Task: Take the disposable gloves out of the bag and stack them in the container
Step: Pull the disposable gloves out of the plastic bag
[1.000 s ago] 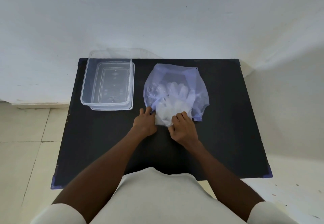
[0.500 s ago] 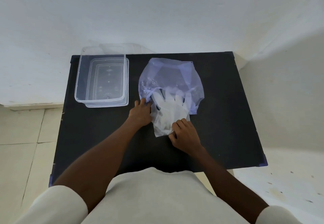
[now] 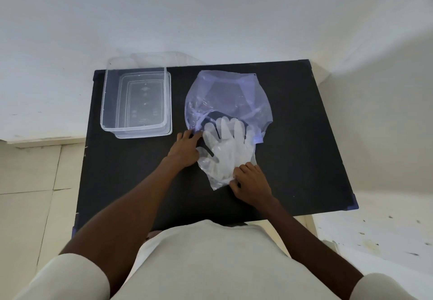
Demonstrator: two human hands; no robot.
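Note:
A bluish see-through plastic bag lies flat on the black table, its mouth toward me. A stack of thin clear disposable gloves sticks out of the mouth, fingers pointing away, most of it outside the bag. My right hand pinches the cuff end of the gloves near the table's middle. My left hand presses down on the bag's left edge at the mouth. A clear rectangular container stands open at the table's far left, with nothing in it.
The container rests on its clear lid, which shows along its right and near sides. A white wall runs behind the table, pale floor tiles lie to the left, and a speckled white floor to the right.
My right hand has drawn the gloves toward me, and far more of the stack is outside the bag. My left hand has stayed on the bag's edge.

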